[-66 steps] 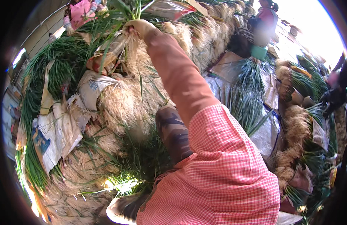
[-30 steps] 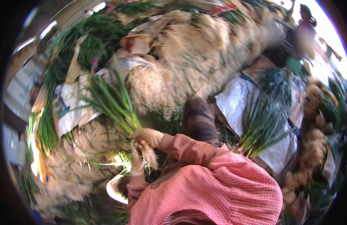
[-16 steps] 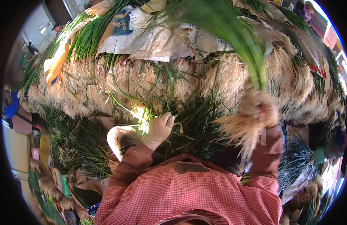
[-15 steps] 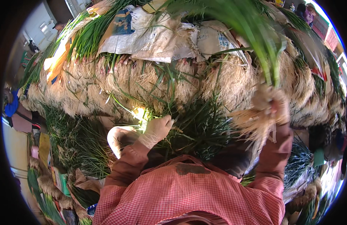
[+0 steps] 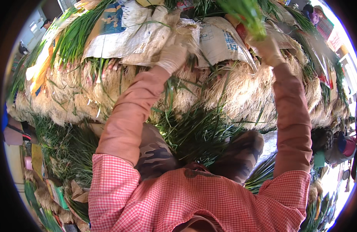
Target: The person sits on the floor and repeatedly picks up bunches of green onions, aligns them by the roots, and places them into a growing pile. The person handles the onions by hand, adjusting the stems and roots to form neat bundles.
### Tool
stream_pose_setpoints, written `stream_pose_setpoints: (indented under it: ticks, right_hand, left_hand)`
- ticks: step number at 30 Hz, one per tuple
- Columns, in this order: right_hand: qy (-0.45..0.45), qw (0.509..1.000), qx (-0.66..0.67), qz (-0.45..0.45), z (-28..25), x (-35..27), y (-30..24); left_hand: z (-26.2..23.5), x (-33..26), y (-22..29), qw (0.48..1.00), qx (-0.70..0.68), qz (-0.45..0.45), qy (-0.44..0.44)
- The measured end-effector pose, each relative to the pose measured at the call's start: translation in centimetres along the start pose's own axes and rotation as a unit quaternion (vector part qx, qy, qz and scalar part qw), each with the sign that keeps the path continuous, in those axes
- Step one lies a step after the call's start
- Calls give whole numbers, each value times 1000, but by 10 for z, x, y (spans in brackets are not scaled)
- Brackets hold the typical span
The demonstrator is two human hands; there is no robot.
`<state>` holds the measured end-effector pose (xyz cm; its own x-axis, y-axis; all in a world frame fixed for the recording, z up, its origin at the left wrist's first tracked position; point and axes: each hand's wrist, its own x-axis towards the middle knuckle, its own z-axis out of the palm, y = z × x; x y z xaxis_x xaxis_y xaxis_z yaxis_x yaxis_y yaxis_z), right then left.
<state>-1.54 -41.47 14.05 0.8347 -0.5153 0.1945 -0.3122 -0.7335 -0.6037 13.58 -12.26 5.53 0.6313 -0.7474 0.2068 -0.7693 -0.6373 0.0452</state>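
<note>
My left hand (image 5: 173, 56), in a thin pale glove, is closed at the edge of a white woven sack (image 5: 139, 36) that covers part of a pile of green onions (image 5: 83, 34). Its fingertips are smeared by motion, and a raised flap of the sack shows just beyond them. Farther right, my right hand (image 5: 266, 51) grips a bunch of green onions (image 5: 248, 16), whose blurred leaves point away from me. The roots of that bunch are hidden. Below both hands hangs a thick fringe of pale onion roots (image 5: 232, 91).
Loose green leaves (image 5: 197, 133) lie between my camouflage-clad knees (image 5: 240, 154). More leaves (image 5: 66, 150) are heaped at the left. A second printed sack (image 5: 221, 40) covers the pile's middle. People sit at the far left and far right edges.
Both arms have stretched forward. My left hand has gone from near my knee up to the sack. The bunch in my right hand has moved away from me over the pile.
</note>
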Motion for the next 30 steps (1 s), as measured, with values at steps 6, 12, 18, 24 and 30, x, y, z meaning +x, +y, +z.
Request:
stream_pose_setpoints:
  ticks: [6,12,18,24,30]
  right_hand:
    - [-56,983,-175,-22,63,-10,3]
    - [66,983,-170,-1,47,2,19]
    - [-79,958,-229,-155,1,56,55]
    - [-106,938,326,51,-52,68,-47]
    - [-64,950,302,-52,-24,60,-148]
  left_hand:
    - [-47,0,-119,804,-464,-285,238]
    - [-16,-25,-172,651,-540,-371,383]
    - [-56,-26,-142,841,-292,-284,356]
    - [-63,0,23,853,-136,163,477]
    - [-67,59,44,765,-508,131,373]
